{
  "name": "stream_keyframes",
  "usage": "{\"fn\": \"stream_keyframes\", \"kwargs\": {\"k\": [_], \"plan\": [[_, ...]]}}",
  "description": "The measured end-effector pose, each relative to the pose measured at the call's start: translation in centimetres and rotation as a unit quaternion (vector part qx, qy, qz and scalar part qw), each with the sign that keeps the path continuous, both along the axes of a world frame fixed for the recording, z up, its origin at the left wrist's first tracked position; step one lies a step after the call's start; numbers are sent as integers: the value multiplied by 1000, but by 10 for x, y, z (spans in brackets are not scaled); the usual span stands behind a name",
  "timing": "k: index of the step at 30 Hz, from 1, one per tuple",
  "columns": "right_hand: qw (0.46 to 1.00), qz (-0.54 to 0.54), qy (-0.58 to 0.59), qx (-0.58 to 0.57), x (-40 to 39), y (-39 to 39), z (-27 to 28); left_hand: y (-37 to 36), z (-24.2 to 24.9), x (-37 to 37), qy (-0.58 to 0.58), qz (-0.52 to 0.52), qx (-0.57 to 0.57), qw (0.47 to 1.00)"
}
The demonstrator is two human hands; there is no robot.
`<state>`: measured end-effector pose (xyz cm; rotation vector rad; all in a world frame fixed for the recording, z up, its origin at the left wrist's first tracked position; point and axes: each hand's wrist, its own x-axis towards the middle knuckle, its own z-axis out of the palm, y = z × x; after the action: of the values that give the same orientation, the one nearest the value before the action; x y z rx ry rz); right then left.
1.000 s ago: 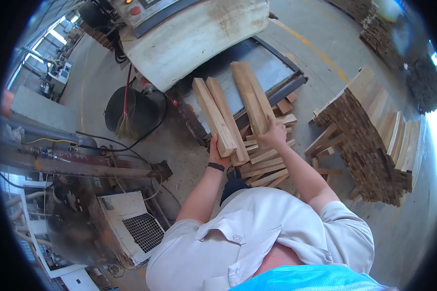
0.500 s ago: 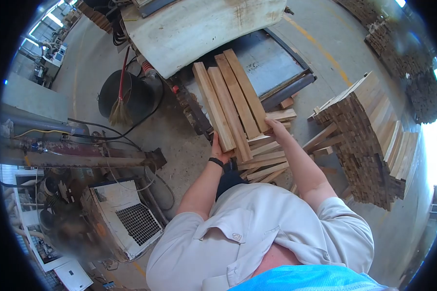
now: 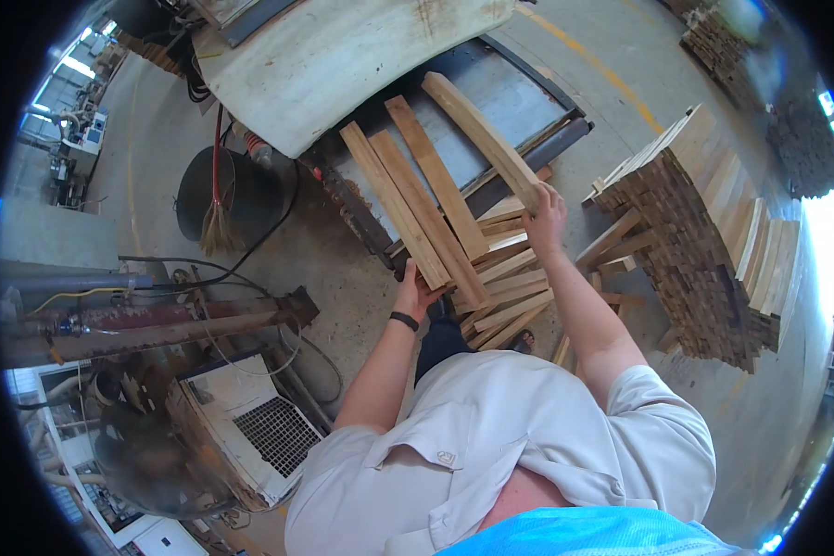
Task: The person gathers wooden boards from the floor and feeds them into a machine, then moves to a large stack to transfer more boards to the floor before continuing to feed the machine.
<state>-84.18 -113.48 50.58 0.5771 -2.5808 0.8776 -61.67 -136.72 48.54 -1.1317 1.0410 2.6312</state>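
Observation:
Several wooden strips lie side by side over the front edge of the metal machine table. My left hand holds the near end of the leftmost strip, thumb along its side and fingers passing underneath, partly hidden. Beside it lie a second strip and a third strip. My right hand is closed on the near end of a separate strip, which is turned on edge, angled away to the right of the others. Its far end is over the table.
A white curved cover spans the machine's far side. Loose wood pieces lie below the table near my feet. To the right stands a tall stack of strips. A black bin with a broom is at left.
My right hand has shifted right, separating the rightmost strip from the others and turning it. My left hand stays at the near ends of the left strips. The camera view has shifted slightly.

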Motion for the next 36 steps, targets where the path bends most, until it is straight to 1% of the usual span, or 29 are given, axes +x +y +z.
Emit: {"fn": "stream_keyframes", "kwargs": {"k": [1, 2, 3, 4, 5, 7, 8, 9, 10, 11, 12, 13, 14, 15, 16, 17, 19, 20, 22, 24, 27, 29, 31, 33, 35, 36], "plan": [[1000, -3, 1, 0, -4, 1, 2, -2, -1, 2, -4, -16, -41, 999], [999, 14, 26, 46, -7, 3, 3, -3, -3, 4, -5, -18, -41, 999], [994, 31, 50, 92, -9, 5, -2, -3, -2, 7, -35, -24, -81, 996], [994, 28, 46, 92, -12, 7, -7, -4, 2, 10, -65, -31, -122, 990], [991, 38, 56, 113, -15, 7, -12, -7, -1, 12, -68, -34, -122, 990], [988, 49, 66, 133, -18, 10, -22, -20, -21, 16, -108, -35, -321, 940], [988, 56, 57, 129, -18, 11, -26, -29, -29, 16, -109, -36, -322, 940], [989, 63, 47, 126, -17, 11, -29, -40, -35, 14, -101, 5, -480, 872], [989, 64, 46, 126, -15, 8, -19, -48, -35, 11, -90, 45, -622, 776], [993, 53, 44, 92, -12, 8, -9, -57, -35, 5, -92, 44, -622, 777], [997, 41, 42, 59, -9, 7, -1, -66, -29, -5, -135, 71, -685, 713], [996, 43, 41, 59, -7, 10, -4, -75, -29, -16, -177, 98, -740, 641], [997, 56, -3, 49, -8, 13, -6, -84, -30, -29, -178, 101, -740, 641], [996, 69, -47, 38, -11, 13, -8, -94, -40, -42, -219, 99, -707, 664], [996, 71, -47, 39, -13, 9, -7, -101, -46, -53, -259, 97, -672, 687], [996, 62, -57, 41, -15, 5, -6, -106, -53, -62, -261, 98, -671, 687], [995, 53, -69, 46, -22, -6, -3, -104, -52, -79, -262, 94, -637, 719], [994, 55, -80, 38, -33, -16, -2, -101, -52, -81, -228, 116, -613, 747], [993, 62, -93, 33, -60, -41, -4, -96, -44, -83, -236, 118, -610, 747], [996, 70, -29, 40, -88, -70, -10, -95, -42, -84, -249, 116, -608, 745], [995, 75, -35, 51, -130, -116, -8, -93, -42, -85, -235, 139, -622, 733], [994, 71, -67, 57, -154, -145, -9, -91, -34, -86, -239, 142, -598, 751], [993, 65, -79, 65, -168, -170, -4, -90, -30, -88, -252, 127, -600, 749], [991, 58, -94, 77, -180, -182, -8, -90, -28, -86, -266, 108, -599, 747], [996, 66, -38, 38, -191, -182, -19, -90, -29, -88, -269, 109, -604, 742], [996, 69, -44, 43, -185, -178, -16, -90, -34, -87, -275, 106, -600, 744]]}}
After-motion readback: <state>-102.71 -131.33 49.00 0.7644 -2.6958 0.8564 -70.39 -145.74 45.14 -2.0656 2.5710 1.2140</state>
